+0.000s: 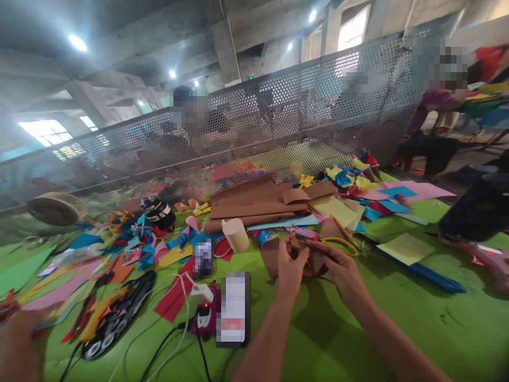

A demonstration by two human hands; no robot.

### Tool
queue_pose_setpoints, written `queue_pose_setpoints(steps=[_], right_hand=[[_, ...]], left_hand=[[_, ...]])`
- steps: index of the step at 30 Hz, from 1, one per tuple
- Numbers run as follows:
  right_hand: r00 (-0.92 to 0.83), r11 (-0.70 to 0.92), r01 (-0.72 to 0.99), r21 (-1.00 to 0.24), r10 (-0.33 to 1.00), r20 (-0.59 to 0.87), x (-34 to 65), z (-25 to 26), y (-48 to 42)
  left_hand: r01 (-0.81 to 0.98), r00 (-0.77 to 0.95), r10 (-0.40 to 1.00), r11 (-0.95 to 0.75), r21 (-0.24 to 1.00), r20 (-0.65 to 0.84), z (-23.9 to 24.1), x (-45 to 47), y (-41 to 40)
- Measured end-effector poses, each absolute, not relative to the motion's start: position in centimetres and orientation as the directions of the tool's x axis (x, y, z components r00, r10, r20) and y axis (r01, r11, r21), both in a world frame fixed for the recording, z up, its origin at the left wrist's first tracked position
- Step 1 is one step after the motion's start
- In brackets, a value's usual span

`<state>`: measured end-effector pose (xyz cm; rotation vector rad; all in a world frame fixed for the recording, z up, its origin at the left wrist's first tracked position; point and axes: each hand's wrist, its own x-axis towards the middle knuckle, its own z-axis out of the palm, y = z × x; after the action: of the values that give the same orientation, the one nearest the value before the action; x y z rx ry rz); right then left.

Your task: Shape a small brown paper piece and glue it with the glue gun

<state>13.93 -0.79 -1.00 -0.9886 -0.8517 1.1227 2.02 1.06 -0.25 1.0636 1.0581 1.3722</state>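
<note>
At table centre, brown paper piece (314,260): a small, creased, matte sheet, held just above the green tabletop (318,329) between both hands.
Left hand (291,268): fingers curled in, pinching the piece's left edge.
Right hand (344,270): closed on the right side of the same piece, fingers folded over it.
Under the hands: more brown paper scraps (271,257), flat and irregular in outline.
Just beyond: yellow-handled scissors (338,241) lying on paper; a short cream paper roll (236,234), cylindrical, tipped over.
Further back: long brown sheets (254,204), stacked loosely, with pink, blue and yellow sheets (382,199) to the right.
Left of the hands: two phones (234,307) lying flat, white charger and cables (201,293), curled blue and pink paper strips (147,246).
Right side: pale yellow square sheet (405,248) over a long blue strip (433,277).
Behind the table: perforated grey metal screen (278,111), people seated beyond it.
</note>
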Motion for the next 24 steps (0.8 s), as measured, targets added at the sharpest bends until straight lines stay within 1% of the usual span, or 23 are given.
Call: queue_pose_setpoints(steps=[2,5,10,15,19,24], right_hand=[[0.202,0.116,-0.329,-0.937,0.978,0.050,13.8,-0.9,-0.9],[0.175,0.105,-0.324,-0.940,0.983,0.050,13.7,-0.9,-1.0],[0.150,0.118,-0.270,-0.956,0.985,0.080,13.9,-1.4,-0.9],[0.158,0.169,-0.156,-0.973,0.977,0.144,14.1,-1.8,-0.9],[0.160,0.235,-0.046,-0.971,0.961,0.225,14.3,-2.1,-1.0],[0.150,0.304,0.116,-0.946,0.936,0.319,14.7,-2.8,-1.0]], left_hand=[[-0.247,-0.009,1.000,0.008,0.969,-0.010,-0.4,1.9,1.2],[-0.296,0.009,0.999,0.045,0.954,-0.045,-0.4,1.9,1.3],[-0.368,0.018,0.994,0.109,0.923,-0.110,-0.6,1.8,1.1],[-0.404,0.002,0.989,0.138,0.904,-0.150,-0.7,1.8,0.9],[-0.413,0.009,0.981,0.180,0.893,-0.194,-0.5,1.9,0.9],[-0.413,0.004,0.981,0.179,0.893,-0.194,-0.2,2.0,0.8]])
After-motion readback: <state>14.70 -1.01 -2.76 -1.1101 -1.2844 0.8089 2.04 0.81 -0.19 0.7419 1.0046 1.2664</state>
